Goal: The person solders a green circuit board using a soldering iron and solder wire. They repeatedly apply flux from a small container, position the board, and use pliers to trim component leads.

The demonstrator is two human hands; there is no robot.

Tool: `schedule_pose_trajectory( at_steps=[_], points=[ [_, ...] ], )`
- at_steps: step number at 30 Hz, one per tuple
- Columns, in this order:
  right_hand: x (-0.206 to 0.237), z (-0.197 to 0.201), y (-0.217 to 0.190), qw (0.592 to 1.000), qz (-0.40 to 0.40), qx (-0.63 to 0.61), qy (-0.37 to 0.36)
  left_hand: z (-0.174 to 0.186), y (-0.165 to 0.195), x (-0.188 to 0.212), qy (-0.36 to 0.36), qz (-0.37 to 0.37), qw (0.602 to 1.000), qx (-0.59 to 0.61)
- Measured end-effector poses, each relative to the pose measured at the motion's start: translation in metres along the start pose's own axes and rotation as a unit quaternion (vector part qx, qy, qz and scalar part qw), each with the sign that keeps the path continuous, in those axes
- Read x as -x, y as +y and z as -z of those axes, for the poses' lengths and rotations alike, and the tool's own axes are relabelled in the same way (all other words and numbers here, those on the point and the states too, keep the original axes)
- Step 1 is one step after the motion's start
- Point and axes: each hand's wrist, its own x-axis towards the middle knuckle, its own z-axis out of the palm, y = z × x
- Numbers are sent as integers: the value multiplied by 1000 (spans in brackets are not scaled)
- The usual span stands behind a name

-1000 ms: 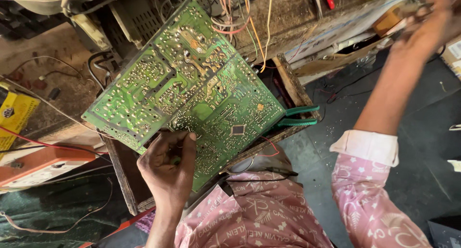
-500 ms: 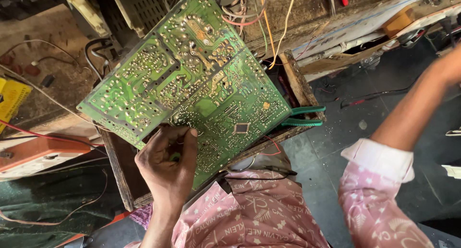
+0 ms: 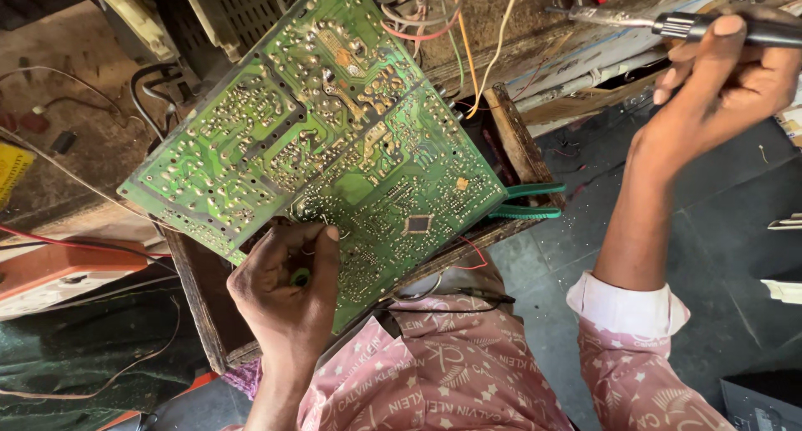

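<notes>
Nearest the camera, the person's lap in a pink patterned shirt fills the bottom of the view. Just above it, the left hand rests on the near edge of a green circuit board, its fingers curled and pressed together around something small and green that I cannot make out clearly. The wrist comes up from below, the back of the hand faces the camera, and the knuckles lie against the solder side of the board.

The circuit board lies tilted, solder side up, across a worn wooden frame, with green-handled pliers poking out from under its right edge. Coloured wires trail off its far corner.

To the right, the other arm is stretched well away from the board, sleeve cuff pushed back, forearm raised. The right hand is closed on a soldering iron, thumb along the dark handle, metal tip pointing left above the cluttered tabletop.

The work looks to be at the stage where the iron is in hand while the board is steadied. The next move would call for swinging the tip down and across onto a joint near the left fingers without touching neighbouring pads.
</notes>
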Motion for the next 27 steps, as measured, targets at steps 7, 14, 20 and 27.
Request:
schedule_pose_trajectory(
  at_steps=[7,14,20,27],
  points=[
    [0,6,11,999,24,11,-26,1,2,-1,-9,-1,1000,-9],
    [0,16,17,999,0,-10,-47,3,3,-1,-11,-9,1000,-8],
    [-4,22,19,997,-15,-48,-65,3,3,-2,-12,-8,1000,-11],
    [3,42,37,993,-46,-105,-39,3,4,-2,-10,-23,1000,-5]
  ],
)
